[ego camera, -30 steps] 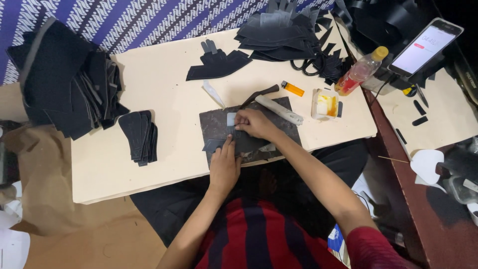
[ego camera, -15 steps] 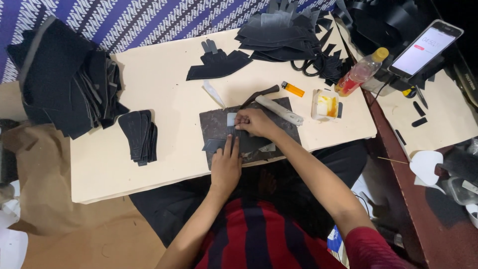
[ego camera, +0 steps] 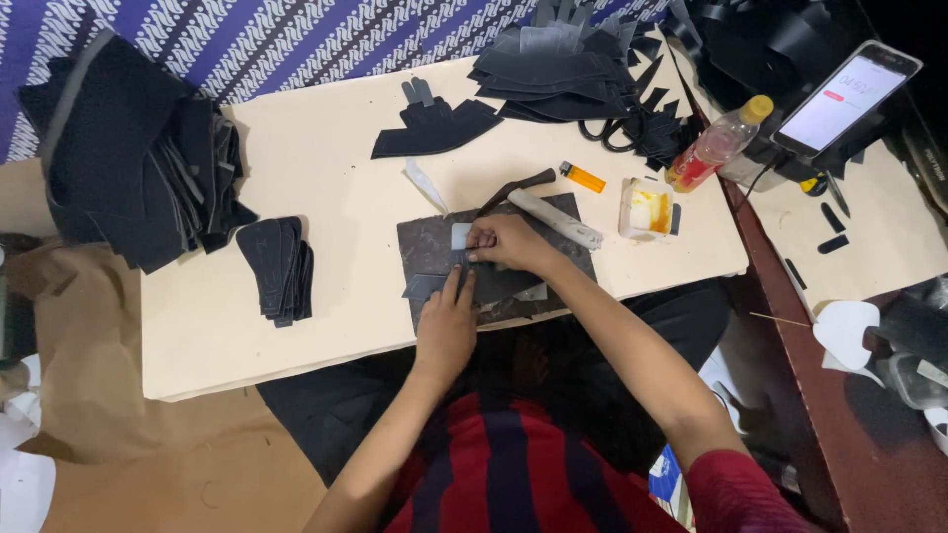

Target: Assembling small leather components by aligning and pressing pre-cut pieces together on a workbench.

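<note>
A dark work mat (ego camera: pixel 423 240) lies near the front edge of the cream table (ego camera: pixel 326 188). Dark cut pieces (ego camera: pixel 499 284) rest on it, with a small pale piece (ego camera: pixel 460 235) at their upper left. My left hand (ego camera: pixel 446 324) lies flat on the dark pieces, fingers spread and pressing down. My right hand (ego camera: pixel 512 243) sits just above it, fingers curled and pinched at the edge of a dark piece beside the pale one. Whether it also holds a small tool is hidden by the fingers.
A grey wrapped stick (ego camera: pixel 568 219), an orange lighter (ego camera: pixel 583 178), a white glue tub (ego camera: pixel 647 207), a bottle (ego camera: pixel 716 146), scissors (ego camera: pixel 614 128) and a propped phone (ego camera: pixel 847 97) lie to the right. Dark stacks sit at the left (ego camera: pixel 128 158), centre-left (ego camera: pixel 276 266) and back (ego camera: pixel 563 69).
</note>
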